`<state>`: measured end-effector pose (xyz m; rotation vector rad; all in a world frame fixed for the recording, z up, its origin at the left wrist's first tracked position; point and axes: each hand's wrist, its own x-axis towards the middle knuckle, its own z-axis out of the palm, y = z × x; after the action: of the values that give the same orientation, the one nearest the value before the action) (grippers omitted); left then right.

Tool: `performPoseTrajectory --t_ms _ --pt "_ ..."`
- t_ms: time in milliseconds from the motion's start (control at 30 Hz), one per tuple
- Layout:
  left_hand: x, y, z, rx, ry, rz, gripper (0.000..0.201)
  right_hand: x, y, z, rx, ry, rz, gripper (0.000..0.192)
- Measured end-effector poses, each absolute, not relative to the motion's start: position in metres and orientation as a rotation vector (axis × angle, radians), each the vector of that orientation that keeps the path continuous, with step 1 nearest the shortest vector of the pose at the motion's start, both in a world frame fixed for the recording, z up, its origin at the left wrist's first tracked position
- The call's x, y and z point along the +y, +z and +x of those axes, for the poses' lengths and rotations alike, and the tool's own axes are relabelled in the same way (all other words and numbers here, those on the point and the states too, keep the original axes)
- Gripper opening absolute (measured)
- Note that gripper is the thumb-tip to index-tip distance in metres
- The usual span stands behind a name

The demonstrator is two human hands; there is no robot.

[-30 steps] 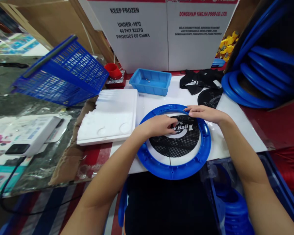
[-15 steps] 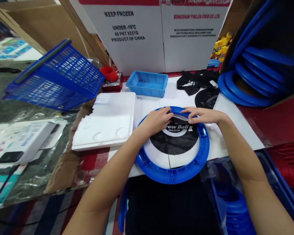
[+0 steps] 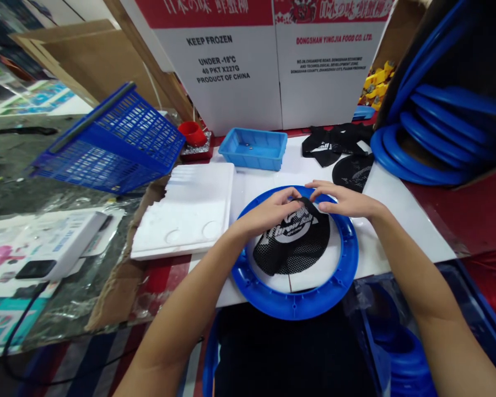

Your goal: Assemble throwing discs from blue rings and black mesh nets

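A blue plastic ring (image 3: pixel 295 307) lies on the white work surface, its ribbed side facing up. Inside it is a black mesh net (image 3: pixel 300 242) with white "Throw Ball" lettering, its far edge raised and folded. My left hand (image 3: pixel 270 210) pinches that far edge between thumb and fingers. On the right, my right hand (image 3: pixel 343 199) has its fingers apart over the far rim of the ring, its thumb beside the net's edge. I cannot make out whether the thumb touches the mesh.
A light-blue tray (image 3: pixel 254 160) with small metal pieces stands behind the ring. More black nets (image 3: pixel 353 172) lie at back right beside a box of blue rings (image 3: pixel 417 160). Left are a white foam slab (image 3: pixel 190 204) and a tilted blue basket (image 3: pixel 119 143). A white carton (image 3: pixel 240 105) closes off the back.
The net's far edge has been lifted and pulled toward me, turning its lettering askew. My left hand now pinches it; my right hand stays near the far rim.
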<state>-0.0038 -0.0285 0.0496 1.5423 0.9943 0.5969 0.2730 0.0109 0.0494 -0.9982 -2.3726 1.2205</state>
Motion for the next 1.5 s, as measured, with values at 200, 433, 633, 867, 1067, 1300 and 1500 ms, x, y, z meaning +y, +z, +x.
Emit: performPoseTrajectory --t_ms 200,433,633,867,1067,1300,1500 --pt "-0.026 0.044 0.001 0.943 0.594 1.343 0.035 0.004 0.04 0.258 -2.327 0.93 -0.847 0.044" --pt "-0.018 0.037 -0.009 1.407 0.494 2.369 0.038 0.006 0.031 0.248 -2.362 1.001 -0.921 0.039" --pt "-0.012 0.032 -0.022 1.299 0.228 2.782 0.038 0.013 0.022 0.252 -2.516 1.058 -0.9 0.042" --pt "-0.025 0.05 -0.02 1.091 0.072 2.601 0.04 0.012 0.047 0.275 -2.677 1.359 -0.787 0.034" --pt "-0.03 0.044 -0.008 1.051 0.182 2.619 0.04 0.006 0.059 0.284 -2.666 1.443 -0.842 0.033" --pt "-0.01 0.022 -0.007 1.086 0.441 2.464 0.038 0.021 0.042 0.289 -2.56 1.133 -1.062 0.034" --pt "-0.014 0.032 -0.014 1.215 0.526 2.6 0.029 0.016 0.042 0.276 -2.633 0.944 -0.924 0.032"
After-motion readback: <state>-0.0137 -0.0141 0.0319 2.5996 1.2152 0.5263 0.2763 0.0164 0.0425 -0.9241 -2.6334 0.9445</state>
